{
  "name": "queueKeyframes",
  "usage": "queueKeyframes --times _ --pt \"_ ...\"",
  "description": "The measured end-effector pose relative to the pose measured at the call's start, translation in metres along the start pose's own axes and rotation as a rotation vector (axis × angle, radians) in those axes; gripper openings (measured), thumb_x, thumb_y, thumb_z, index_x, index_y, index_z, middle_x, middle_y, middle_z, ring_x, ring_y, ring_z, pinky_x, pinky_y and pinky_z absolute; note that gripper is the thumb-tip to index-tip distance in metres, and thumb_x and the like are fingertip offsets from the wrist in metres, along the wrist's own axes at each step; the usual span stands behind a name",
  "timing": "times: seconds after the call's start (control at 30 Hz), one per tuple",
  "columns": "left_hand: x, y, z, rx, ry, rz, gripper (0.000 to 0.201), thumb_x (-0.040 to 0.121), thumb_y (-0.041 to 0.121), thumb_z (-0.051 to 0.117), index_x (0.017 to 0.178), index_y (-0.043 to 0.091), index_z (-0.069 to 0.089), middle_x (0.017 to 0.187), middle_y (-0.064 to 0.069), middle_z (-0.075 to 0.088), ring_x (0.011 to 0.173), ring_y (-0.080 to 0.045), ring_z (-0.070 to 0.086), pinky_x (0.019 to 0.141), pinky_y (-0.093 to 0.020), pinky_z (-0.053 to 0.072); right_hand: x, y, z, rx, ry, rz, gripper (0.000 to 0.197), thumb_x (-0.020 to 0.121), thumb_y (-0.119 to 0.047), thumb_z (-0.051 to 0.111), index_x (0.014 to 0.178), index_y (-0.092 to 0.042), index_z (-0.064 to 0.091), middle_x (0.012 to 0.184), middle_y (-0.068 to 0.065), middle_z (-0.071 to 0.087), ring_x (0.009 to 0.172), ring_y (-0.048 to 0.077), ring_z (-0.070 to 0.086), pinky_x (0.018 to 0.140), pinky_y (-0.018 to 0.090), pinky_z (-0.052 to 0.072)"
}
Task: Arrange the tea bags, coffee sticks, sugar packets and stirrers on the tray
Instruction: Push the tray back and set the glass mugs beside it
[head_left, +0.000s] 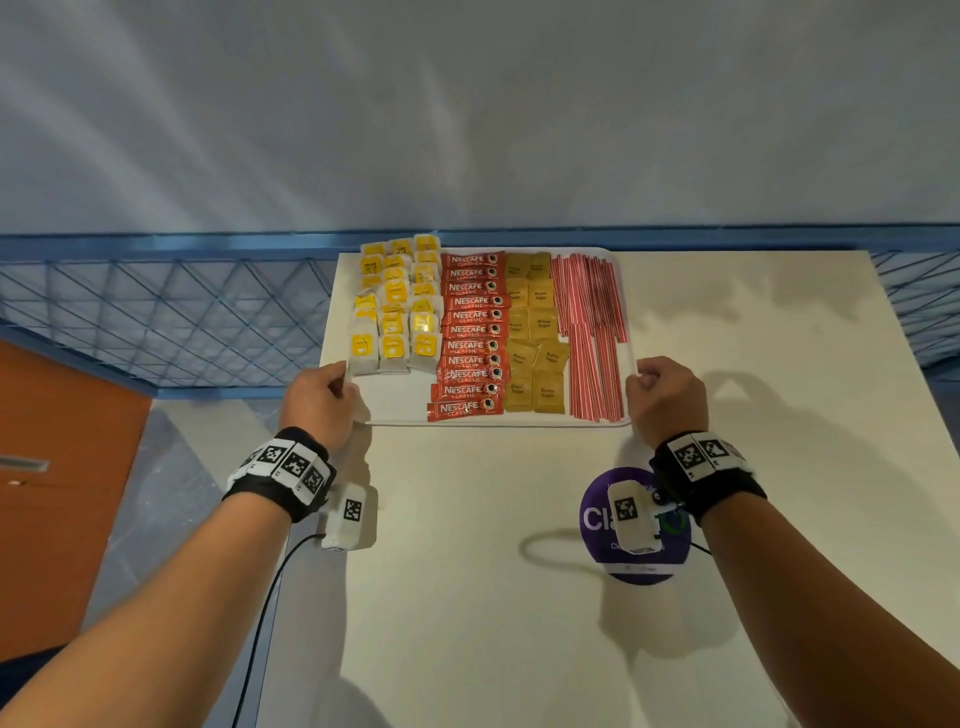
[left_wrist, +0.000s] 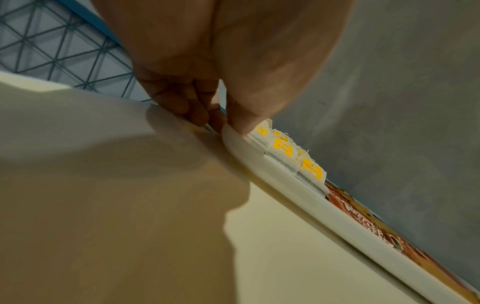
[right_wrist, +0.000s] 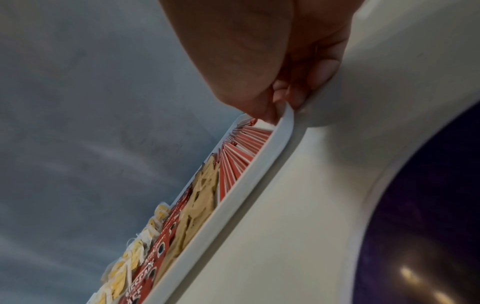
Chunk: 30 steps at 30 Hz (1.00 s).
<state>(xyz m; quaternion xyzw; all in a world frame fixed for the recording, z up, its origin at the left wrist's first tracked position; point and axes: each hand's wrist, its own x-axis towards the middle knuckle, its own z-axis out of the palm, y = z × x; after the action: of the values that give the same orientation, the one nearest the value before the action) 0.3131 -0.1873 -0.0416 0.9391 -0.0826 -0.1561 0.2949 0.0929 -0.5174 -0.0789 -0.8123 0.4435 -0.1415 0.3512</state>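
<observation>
A white tray (head_left: 395, 405) lies on the cream table (head_left: 493, 545), filled in columns. Yellow-tagged tea bags (head_left: 395, 306) are on the left, then red coffee sticks (head_left: 470, 332), brown sugar packets (head_left: 532, 332) and red-striped stirrers (head_left: 592, 332) on the right. My left hand (head_left: 324, 397) grips the tray's left rim (left_wrist: 233, 142) near its front corner, thumb on top. My right hand (head_left: 665, 397) grips the right rim (right_wrist: 283, 123) the same way. Both wrist views show fingers curled under the rim.
A purple round sticker (head_left: 628, 525) lies on the table under my right wrist. Blue wire railing (head_left: 156, 312) runs behind and left of the table, beside the tray's far edge. An orange panel (head_left: 57, 493) is at the left below.
</observation>
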Motion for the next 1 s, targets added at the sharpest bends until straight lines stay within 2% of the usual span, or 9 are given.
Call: queueKeyframes --times 0.07,0.17,0.33,0.53,0.67,0.73,0.8,0.9,1.0 --pt "0.001 -0.001 0.001 -0.013 0.008 -0.007 0.026 0.100 0.011 0.057 0.122 0.005 0.070 0.108 -0.012 0.066 0.097 -0.025 0.055 0.085 -0.030 0.038 0.000 0.001 0.000 0.009 0.016 0.001 0.019 0.091 -0.005 0.061 0.106 0.002 0.072 0.086 0.016 0.073 0.078 0.025 0.060 0.074 0.028 0.043" --pt "0.002 -0.001 0.002 -0.024 0.012 -0.025 0.032 0.100 0.014 0.058 0.131 0.011 0.066 0.123 -0.013 0.068 0.113 -0.031 0.061 0.091 -0.031 0.041 0.001 0.001 0.001 0.014 0.029 -0.012 0.017 0.091 -0.005 0.060 0.103 0.001 0.071 0.084 0.016 0.072 0.076 0.025 0.059 0.072 0.027 0.041" --pt "0.003 -0.002 0.004 -0.016 0.017 -0.018 0.031 0.101 0.014 0.057 0.130 0.009 0.066 0.123 -0.013 0.068 0.114 -0.032 0.061 0.090 -0.029 0.039 0.000 0.000 0.002 0.001 0.045 -0.020 0.017 0.092 -0.006 0.059 0.102 0.001 0.071 0.077 0.006 0.064 0.075 0.026 0.060 0.071 0.029 0.042" --pt "0.003 -0.001 0.004 -0.028 0.011 -0.048 0.034 0.101 0.015 0.056 0.134 0.011 0.064 0.132 -0.013 0.065 0.121 -0.032 0.059 0.103 -0.037 0.043 0.000 0.000 0.003 -0.013 0.055 -0.042 0.018 0.092 -0.006 0.061 0.103 0.002 0.071 0.075 0.005 0.062 0.074 0.026 0.059 0.069 0.031 0.045" --pt "0.006 -0.003 0.003 -0.001 -0.002 -0.044 0.028 0.098 0.018 0.059 0.124 0.014 0.069 0.113 -0.010 0.070 0.107 -0.032 0.062 0.090 -0.036 0.046 -0.001 -0.006 -0.001 -0.024 0.022 0.031 0.029 0.094 -0.014 0.064 0.120 -0.002 0.067 0.093 0.013 0.071 0.089 0.028 0.066 0.080 0.030 0.047" --pt "0.005 -0.002 0.002 -0.004 0.000 -0.068 0.034 0.096 0.022 0.062 0.129 0.013 0.064 0.109 -0.005 0.067 0.103 -0.028 0.061 0.092 -0.037 0.047 -0.003 -0.012 -0.004 -0.036 -0.014 0.084 0.037 0.095 -0.021 0.065 0.128 -0.004 0.063 0.107 0.015 0.071 0.100 0.030 0.066 0.088 0.034 0.050" --pt "0.002 -0.002 0.000 -0.024 0.003 -0.080 0.040 0.095 0.025 0.065 0.133 0.013 0.060 0.107 -0.002 0.064 0.099 -0.022 0.058 0.091 -0.036 0.046 -0.008 -0.018 -0.009 -0.063 -0.041 0.117 0.041 0.097 -0.025 0.064 0.133 -0.007 0.060 0.118 0.014 0.067 0.108 0.028 0.064 0.093 0.034 0.048" --pt "-0.006 -0.005 -0.004 -0.050 0.001 -0.067 0.043 0.094 0.027 0.066 0.134 0.014 0.058 0.110 -0.003 0.066 0.101 -0.022 0.060 0.091 -0.037 0.048 -0.021 -0.027 -0.018 -0.094 -0.054 0.101 0.038 0.098 -0.027 0.062 0.134 -0.012 0.059 0.126 0.010 0.063 0.112 0.024 0.062 0.091 0.031 0.045" --pt "-0.020 -0.005 -0.011 -0.075 0.006 -0.044 0.037 0.094 0.030 0.067 0.128 0.017 0.062 0.111 -0.002 0.065 0.101 -0.022 0.062 0.086 -0.036 0.050 -0.037 -0.035 -0.027 -0.088 -0.082 0.057 0.032 0.099 -0.026 0.062 0.128 -0.015 0.064 0.125 0.007 0.063 0.111 0.020 0.062 0.087 0.026 0.041"
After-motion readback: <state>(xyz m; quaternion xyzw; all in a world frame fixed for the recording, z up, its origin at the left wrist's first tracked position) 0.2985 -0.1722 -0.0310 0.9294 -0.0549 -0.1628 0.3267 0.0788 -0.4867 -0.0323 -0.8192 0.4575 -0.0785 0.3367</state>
